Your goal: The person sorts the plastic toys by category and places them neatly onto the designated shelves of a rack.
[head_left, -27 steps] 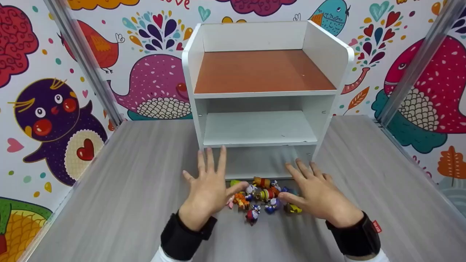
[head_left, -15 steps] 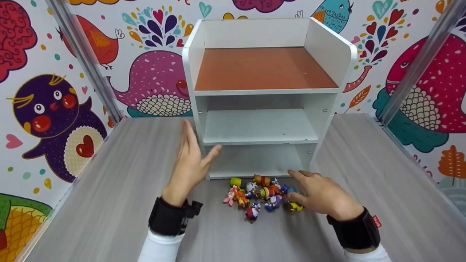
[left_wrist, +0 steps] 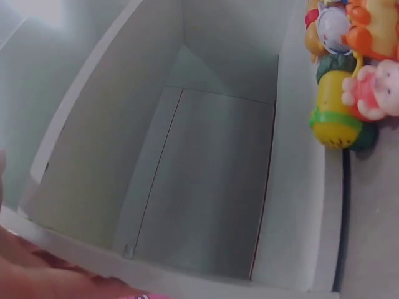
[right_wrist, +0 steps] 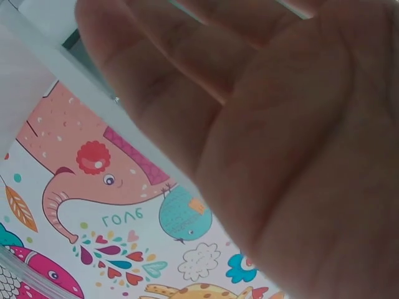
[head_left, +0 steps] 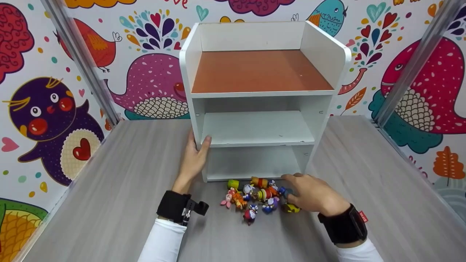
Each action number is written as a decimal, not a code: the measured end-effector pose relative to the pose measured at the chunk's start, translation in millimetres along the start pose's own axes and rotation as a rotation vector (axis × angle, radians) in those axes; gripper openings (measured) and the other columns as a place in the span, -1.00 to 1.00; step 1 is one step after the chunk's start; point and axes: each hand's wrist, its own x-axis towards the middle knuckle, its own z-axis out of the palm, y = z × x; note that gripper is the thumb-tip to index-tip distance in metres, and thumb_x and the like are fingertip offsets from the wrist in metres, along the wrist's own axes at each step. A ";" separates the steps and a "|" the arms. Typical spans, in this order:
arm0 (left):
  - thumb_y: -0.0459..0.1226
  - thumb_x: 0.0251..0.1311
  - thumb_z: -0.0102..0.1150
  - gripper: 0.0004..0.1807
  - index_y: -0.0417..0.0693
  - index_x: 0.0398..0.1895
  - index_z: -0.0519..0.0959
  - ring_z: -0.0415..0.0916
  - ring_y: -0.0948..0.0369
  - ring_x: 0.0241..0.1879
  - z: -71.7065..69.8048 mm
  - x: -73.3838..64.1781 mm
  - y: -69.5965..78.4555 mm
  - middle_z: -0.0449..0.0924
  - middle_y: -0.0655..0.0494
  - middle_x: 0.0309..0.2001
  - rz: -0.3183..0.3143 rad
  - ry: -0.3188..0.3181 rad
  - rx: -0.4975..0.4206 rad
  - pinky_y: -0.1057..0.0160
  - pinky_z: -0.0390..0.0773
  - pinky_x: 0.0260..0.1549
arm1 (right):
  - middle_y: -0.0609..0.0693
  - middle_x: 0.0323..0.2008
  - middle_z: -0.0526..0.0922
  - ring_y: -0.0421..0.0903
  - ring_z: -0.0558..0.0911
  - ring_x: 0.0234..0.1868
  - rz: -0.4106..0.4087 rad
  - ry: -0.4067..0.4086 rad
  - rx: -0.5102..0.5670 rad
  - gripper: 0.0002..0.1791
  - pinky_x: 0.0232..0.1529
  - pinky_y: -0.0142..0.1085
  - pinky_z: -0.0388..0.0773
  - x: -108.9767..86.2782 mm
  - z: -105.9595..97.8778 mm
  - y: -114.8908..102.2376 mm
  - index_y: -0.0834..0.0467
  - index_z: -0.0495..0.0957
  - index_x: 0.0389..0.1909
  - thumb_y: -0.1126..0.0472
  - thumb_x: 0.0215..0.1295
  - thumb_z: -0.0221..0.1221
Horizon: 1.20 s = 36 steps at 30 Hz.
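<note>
A small white shelf unit (head_left: pixel 258 127) with a brown top stands in the middle of the head view. At its left side panel is my left hand (head_left: pixel 191 162), thumb over the front edge and fingers along the outer face, gripping the panel. My right hand (head_left: pixel 315 193) hovers by the lower right front corner, fingers relaxed, holding nothing visible. In front of the bottom shelf lies a pile of small toy figures (head_left: pixel 265 194), including a pink pig figure (head_left: pixel 228 199) and a yellow-and-green one (left_wrist: pixel 335 109). A yellow-and-black figure (head_left: pixel 291 208) lies under the right hand.
The shelf unit stands on a grey wood-grain floor (head_left: pixel 120 203). Cartoon-printed walls (head_left: pixel 156 83) rise behind and at both sides, with metal posts (head_left: pixel 87 69) in the corners. Both wrists wear black bands (head_left: pixel 344 223).
My left hand has swung left from above the toy figures and come onto the shelf's left side panel. The right hand has shifted slightly left and lower, its spread fingers drawing together.
</note>
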 end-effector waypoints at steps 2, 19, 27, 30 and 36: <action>-0.18 0.46 0.09 -0.17 -0.23 0.59 -0.11 0.14 -0.17 0.50 -0.7 1.1 -4.0 0.19 -0.31 0.46 -0.002 -0.006 0.005 -0.22 0.06 0.50 | 0.25 0.10 0.67 0.24 0.66 0.07 -0.011 0.011 -0.017 -0.45 0.07 0.13 0.61 2.9 2.3 -0.6 0.23 0.49 0.27 0.23 0.25 0.27; -0.26 0.48 0.00 -0.30 -0.22 0.57 0.01 0.08 -0.14 0.52 3.5 13.6 -7.2 0.17 -0.27 0.48 -0.077 0.034 -0.079 -0.23 0.05 0.50 | 0.27 0.06 0.67 0.24 0.66 0.05 -0.042 0.003 -0.022 -0.47 0.06 0.15 0.61 13.9 10.0 -5.2 0.27 0.49 0.25 0.17 0.29 0.27; -0.22 0.49 -0.01 -0.36 -0.19 0.55 0.13 0.07 -0.11 0.55 5.4 21.7 -3.1 0.18 -0.23 0.51 -0.120 0.132 -0.091 -0.20 0.05 0.52 | 0.26 0.10 0.66 0.23 0.65 0.08 -0.058 -0.018 0.029 -0.45 0.07 0.16 0.60 18.0 12.1 -7.0 0.25 0.48 0.27 0.14 0.30 0.26; -0.29 0.49 -0.06 -0.38 -0.24 0.54 0.12 0.07 -0.15 0.54 10.1 23.3 -6.5 0.18 -0.28 0.51 -0.108 0.178 -0.052 -0.19 0.05 0.52 | 0.22 0.11 0.67 0.21 0.66 0.09 -0.070 -0.001 0.046 -0.46 0.04 0.16 0.61 19.7 13.1 -7.3 0.24 0.49 0.27 0.11 0.31 0.26; -0.39 0.45 -0.13 -0.40 -0.33 0.53 0.10 0.06 -0.19 0.53 13.9 21.4 -9.8 0.17 -0.35 0.49 -0.075 0.202 -0.044 -0.19 0.03 0.53 | 0.22 0.05 0.71 0.19 0.69 0.01 -0.048 0.092 0.038 -0.50 -0.07 0.12 0.66 29.5 12.8 -8.5 0.22 0.53 0.21 0.12 0.29 0.27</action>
